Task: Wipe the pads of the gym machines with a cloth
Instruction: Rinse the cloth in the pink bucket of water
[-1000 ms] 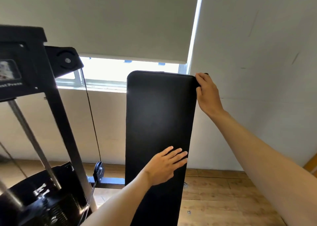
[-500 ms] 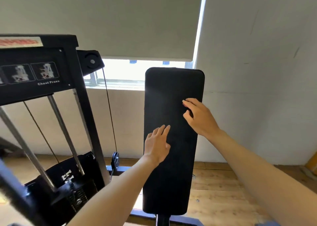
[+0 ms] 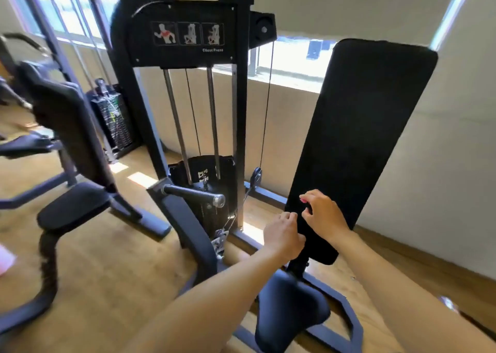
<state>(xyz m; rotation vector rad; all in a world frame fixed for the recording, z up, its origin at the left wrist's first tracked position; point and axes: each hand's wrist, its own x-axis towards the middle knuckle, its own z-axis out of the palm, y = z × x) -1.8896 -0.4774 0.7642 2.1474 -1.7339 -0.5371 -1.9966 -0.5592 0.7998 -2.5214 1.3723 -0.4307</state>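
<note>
The tall black back pad of the chest press machine stands tilted at the right. Its black seat pad lies below it, near the bottom of the view. My right hand is on the lower part of the back pad with its fingers curled. A dark cloth seems bunched under them, hard to tell from the black pad. My left hand sits at the pad's lower left edge, its bent fingers over that edge. The two hands almost touch.
The chest press weight tower with cables and a padded handle stands just left of the pad. Another machine with a black seat and backrest is further left. Wooden floor, a wall and a window lie behind.
Both hands slid down the back pad from its upper and middle part to its lower end. My view swung down and left, bringing the weight tower and seat into sight.
</note>
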